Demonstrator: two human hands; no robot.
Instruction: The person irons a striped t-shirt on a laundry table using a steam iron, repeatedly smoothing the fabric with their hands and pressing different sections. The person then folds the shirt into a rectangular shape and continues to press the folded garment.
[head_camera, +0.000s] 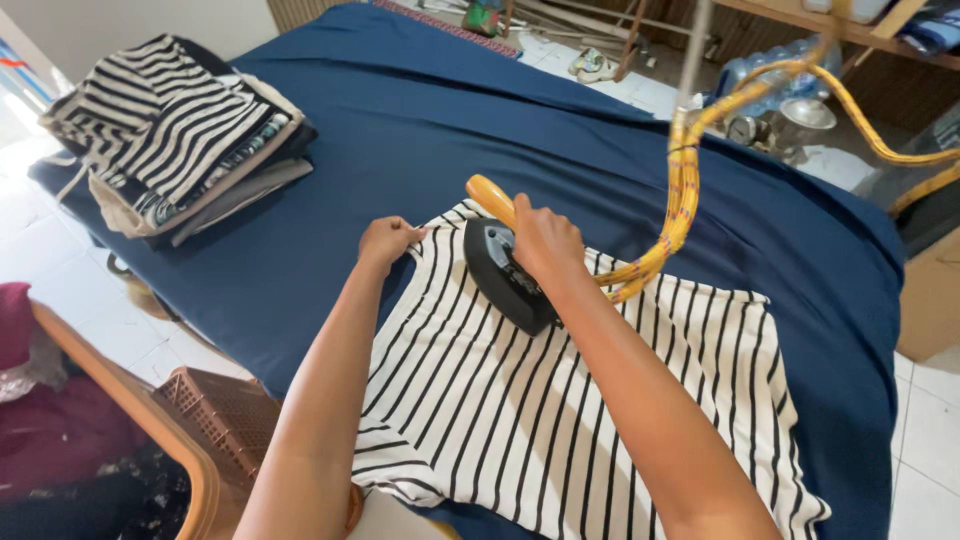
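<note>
Right hand (545, 240), centre of the frame, closed around the yellow handle (492, 198) of a dark iron (508, 275), sole flat on a white shirt with black stripes (540, 400). Left hand (385, 241), just left of the iron, fingers curled and pinching the shirt's upper left edge, holding it against the cloth. Shirt spread flat across the lower middle of the frame, stripes running toward the upper left. Yellow braided cord (680, 190) rising from beside the right wrist toward the upper right, looping out of the frame. Underneath, a dark blue cloth (420, 110) covering the whole ironing surface. Upper left, a stack of folded garments (175, 140), mostly black-and-white striped, resting on the blue cloth. Lower left, a brown plastic basket (225, 410) beside a curved wooden chair rail (130, 405), maroon fabric (50, 420) behind it. White floor tiles (930, 430) at lower right.
</note>
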